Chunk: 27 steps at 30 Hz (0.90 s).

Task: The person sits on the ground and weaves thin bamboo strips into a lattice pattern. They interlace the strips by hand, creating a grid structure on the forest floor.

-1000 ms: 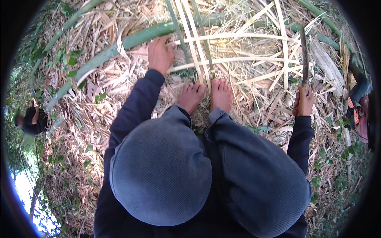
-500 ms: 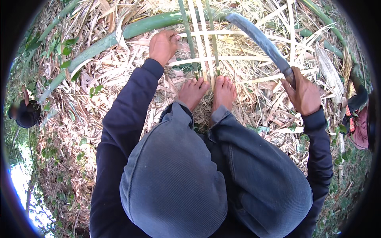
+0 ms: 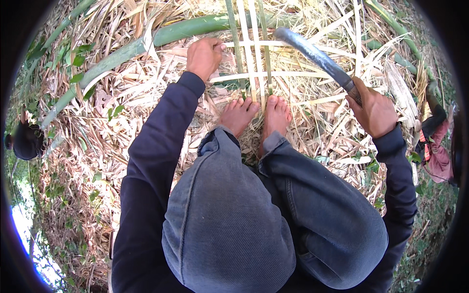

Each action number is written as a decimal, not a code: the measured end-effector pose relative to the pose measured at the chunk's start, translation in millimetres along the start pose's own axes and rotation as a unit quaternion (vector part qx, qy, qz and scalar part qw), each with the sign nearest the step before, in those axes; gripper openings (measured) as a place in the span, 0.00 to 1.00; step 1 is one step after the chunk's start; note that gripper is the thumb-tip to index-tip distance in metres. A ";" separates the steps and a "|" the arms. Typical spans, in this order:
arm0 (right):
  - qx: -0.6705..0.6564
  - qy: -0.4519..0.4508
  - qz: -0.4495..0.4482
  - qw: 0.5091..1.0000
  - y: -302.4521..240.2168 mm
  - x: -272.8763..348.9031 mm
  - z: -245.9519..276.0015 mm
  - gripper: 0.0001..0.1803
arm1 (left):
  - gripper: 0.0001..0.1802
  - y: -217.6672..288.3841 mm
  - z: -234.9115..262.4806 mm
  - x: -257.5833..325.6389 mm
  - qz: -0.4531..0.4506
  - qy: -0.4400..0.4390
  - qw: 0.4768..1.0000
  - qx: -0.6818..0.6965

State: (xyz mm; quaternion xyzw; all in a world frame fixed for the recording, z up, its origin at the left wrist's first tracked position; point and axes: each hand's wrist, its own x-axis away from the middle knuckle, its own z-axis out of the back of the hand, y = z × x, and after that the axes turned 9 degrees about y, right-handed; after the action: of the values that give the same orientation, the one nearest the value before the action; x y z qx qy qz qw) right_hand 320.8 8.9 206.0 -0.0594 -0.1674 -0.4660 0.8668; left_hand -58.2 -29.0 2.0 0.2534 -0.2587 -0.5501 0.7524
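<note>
At the right edge of the frame another person (image 3: 435,141) is cut off by the dark rim, so only a pink and dark sleeve shows, and at the far left a second dark shape (image 3: 27,141) is too small to make out. Much of the lower middle is filled by my knees in blue jeans (image 3: 254,219), which hide the ground under me.

Upper centre, several pale bamboo strips (image 3: 246,49) run up and down, crossed by two flat strips running sideways. My bare feet (image 3: 259,115) stand on the near ends of the upright strips.

My left hand (image 3: 204,57) sits at upper centre, fingers curled down onto the end of the upper cross strip, pressing it at the left of the weave; how tightly it pinches I cannot tell, since the fingertips are tucked under.

My right hand (image 3: 373,111), at the right of the frame, is clenched around the handle of a long curved knife (image 3: 312,53). Its grey blade slants up and left, with its tip over the upper right of the strips.

Behind the weave a thick green bamboo stem (image 3: 141,46) lies across the upper left, on a bed of dry leaves (image 3: 122,107).
</note>
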 end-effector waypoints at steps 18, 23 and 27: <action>-0.016 0.037 -0.040 0.998 -14.1 -0.5 3.8 0.24 | 0.13 -3.4 -3.9 5.7 -0.018 -0.015 1.000 -0.011; 0.017 -0.014 0.029 0.999 -8.9 -0.6 2.6 0.25 | 0.09 1.2 -2.2 7.4 -0.011 -0.004 1.000 0.000; -0.008 0.065 -0.058 0.996 -14.4 -7.7 1.0 0.25 | 0.09 -1.7 -1.9 5.8 -0.047 0.006 0.999 0.001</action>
State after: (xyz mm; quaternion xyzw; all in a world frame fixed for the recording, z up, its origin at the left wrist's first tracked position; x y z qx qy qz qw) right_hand 304.7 7.2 203.5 -0.0264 -0.1097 -0.5200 0.8467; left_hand -56.6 -34.9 0.1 0.2694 -0.2422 -0.5829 0.7274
